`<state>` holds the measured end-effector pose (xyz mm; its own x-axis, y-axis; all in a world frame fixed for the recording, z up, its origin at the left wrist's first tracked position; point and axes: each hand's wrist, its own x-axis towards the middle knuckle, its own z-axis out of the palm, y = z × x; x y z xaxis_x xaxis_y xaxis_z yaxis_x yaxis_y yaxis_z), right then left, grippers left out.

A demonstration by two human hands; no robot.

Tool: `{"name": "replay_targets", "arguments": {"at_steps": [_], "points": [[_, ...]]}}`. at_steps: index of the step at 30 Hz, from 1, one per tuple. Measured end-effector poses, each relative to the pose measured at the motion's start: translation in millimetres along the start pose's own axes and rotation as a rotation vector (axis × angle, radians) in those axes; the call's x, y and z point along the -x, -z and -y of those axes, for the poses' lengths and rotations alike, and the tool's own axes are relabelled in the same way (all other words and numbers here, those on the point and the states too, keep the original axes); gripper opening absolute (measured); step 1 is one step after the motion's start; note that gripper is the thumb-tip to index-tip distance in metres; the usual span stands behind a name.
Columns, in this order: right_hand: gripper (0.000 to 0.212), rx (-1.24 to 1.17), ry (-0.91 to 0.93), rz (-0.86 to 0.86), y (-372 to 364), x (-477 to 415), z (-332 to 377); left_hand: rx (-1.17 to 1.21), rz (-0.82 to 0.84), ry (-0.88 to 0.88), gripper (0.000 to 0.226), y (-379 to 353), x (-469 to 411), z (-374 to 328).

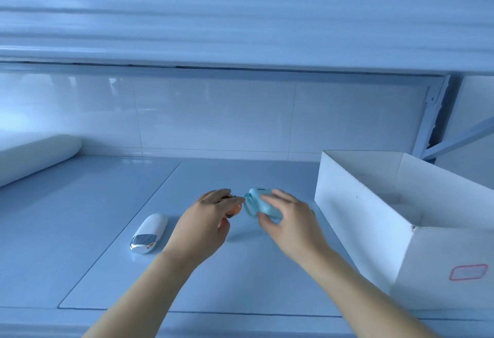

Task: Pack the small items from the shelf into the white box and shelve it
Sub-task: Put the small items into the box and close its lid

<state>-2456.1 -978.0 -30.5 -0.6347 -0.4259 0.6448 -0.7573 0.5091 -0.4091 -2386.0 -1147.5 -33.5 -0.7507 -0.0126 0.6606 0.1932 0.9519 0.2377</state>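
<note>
Pale blue shelf under both hands, white box as landmark at its right end, open-topped, a red outlined mark on its near face. Just left of the box: right hand grasping a light blue case, thumb below, fingers over the top, case tilted and seemingly lifted off the shelf. Further left of the box, almost touching that case: left hand curled around a small orange and shiny item, mostly hidden by the fingers. Well left of the box: white device with a chrome end, lying flat, untouched. Farthest from the box, at the left edge: white roll lying along the shelf. Behind the box: white tiled wall.
</note>
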Motion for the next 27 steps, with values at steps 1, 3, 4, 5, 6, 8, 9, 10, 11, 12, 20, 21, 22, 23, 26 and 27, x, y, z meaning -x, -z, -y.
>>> {"name": "replay_targets", "arguments": {"at_steps": [1, 3, 4, 5, 6, 8, 9, 10, 11, 12, 20, 21, 22, 23, 26, 27], "points": [[0.023, -0.001, 0.03, -0.037, 11, 0, 2, -0.007, -0.038, 0.004, 0.047, 5, -3, -9], [0.025, 0.006, 0.087, -0.093, 34, -1, 9, -0.015, -0.13, 0.011, 0.046, 16, -10, -30], [0.027, 0.011, 0.113, -0.117, 46, -2, 12, -0.012, -0.17, 0.007, 0.047, 22, -14, -42], [0.029, 0.014, 0.138, -0.147, 58, -2, 16, -0.01, -0.202, -0.003, 0.048, 27, -18, -54], [0.03, 0.014, 0.158, -0.18, 70, -2, 18, -0.013, -0.229, -0.017, 0.05, 30, -20, -65], [0.03, 0.011, 0.185, -0.236, 94, -1, 20, -0.03, -0.264, -0.042, 0.054, 35, -23, -89], [0.03, 0.012, 0.194, -0.254, 106, 1, 19, -0.039, -0.272, -0.045, 0.055, 35, -24, -101], [0.03, 0.016, 0.198, -0.269, 118, 4, 16, -0.045, -0.275, -0.046, 0.056, 35, -25, -113], [0.03, 0.024, 0.197, -0.283, 130, 8, 12, -0.045, -0.275, -0.05, 0.057, 33, -25, -124], [0.03, 0.035, 0.19, -0.295, 143, 12, 6, -0.04, -0.274, -0.055, 0.056, 31, -25, -135], [0.026, 0.108, 0.072, -0.34, 227, 54, -59, 0.031, -0.291, -0.066, 0.051, 1, -38, -217], [0.026, 0.115, 0.064, -0.342, 233, 59, -67, 0.039, -0.29, -0.065, 0.05, -2, -41, -225], [0.025, 0.122, 0.058, -0.342, 239, 62, -74, 0.044, -0.285, -0.066, 0.049, -6, -45, -233], [0.025, 0.131, 0.055, -0.344, 243, 66, -80, 0.048, -0.276, -0.068, 0.049, -10, -48, -241], [0.025, 0.165, 0.038, -0.346, 251, 74, -96, 0.075, -0.232, -0.075, 0.05, -24, -58, -259], [0.026, 0.171, 0.024, -0.341, 252, 76, -101, 0.079, -0.22, -0.078, 0.051, -28, -61, -263]]}}
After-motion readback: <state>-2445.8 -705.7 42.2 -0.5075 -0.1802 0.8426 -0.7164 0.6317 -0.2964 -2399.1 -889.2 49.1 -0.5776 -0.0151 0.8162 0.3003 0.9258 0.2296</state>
